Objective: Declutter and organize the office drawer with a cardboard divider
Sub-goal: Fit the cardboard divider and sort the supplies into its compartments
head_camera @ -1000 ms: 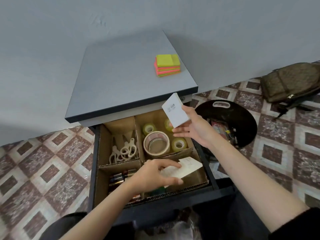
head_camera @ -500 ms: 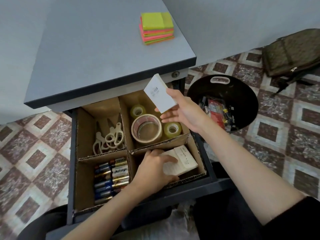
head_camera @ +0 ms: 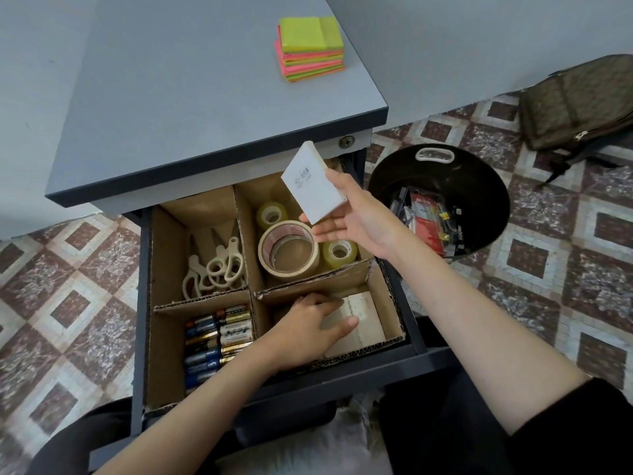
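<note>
Nearest, the left hand lies in the near right cell of the cardboard divider inside the drawer. Its grip seems closed round a flat white pad, thumb on top, though the fingers are partly hidden, and batteries lie just left of that grip. Beyond it, the right hand hangs over the tape rolls, its grip pinching a barcoded white pad tilted on edge, with scissors well to its left and a black bin to its right. Farthest from both grips, sticky notes sit on the worktop.
</note>
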Tool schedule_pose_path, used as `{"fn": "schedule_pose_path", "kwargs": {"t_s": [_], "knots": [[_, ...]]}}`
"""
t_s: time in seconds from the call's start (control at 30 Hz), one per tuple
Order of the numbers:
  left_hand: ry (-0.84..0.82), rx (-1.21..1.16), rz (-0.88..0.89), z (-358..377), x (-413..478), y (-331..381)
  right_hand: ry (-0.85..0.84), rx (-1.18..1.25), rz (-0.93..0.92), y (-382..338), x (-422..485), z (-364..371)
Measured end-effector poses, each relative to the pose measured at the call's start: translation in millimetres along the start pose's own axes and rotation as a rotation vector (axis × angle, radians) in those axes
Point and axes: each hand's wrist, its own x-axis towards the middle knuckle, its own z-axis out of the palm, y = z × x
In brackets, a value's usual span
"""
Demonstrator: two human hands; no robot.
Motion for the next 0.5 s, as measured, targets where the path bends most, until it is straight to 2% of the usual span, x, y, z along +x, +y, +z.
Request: {"fn": "schedule_pose_path", "kwargs": {"t_s": [0.13,0.23,0.3,0.4,0.43,0.5], "knots": [[-0.03,0.029,0.032,-1,-5,3,-0.053,0.161,-0.001,0,0,-2],[0.07,0.029,0.107,-4,-17,4,-0.062,0.295,-0.003,1,-3,-5],[0.191,-0.026,0.185,-7,-32,1,-0.086,0.361,-0.002,4,-7,-9],[0.547,-0.069,0.326,-16,-57,-15,-0.136,0.377,-0.013,4,-18,-12],[0.66,-0.043,0.343,-19,-61,-23,-0.143,0.354,-0.012,3,-23,-13],[0.759,-0.017,0.304,-24,-64,-38,-0.156,0.228,0.008,1,-35,-17]]}}
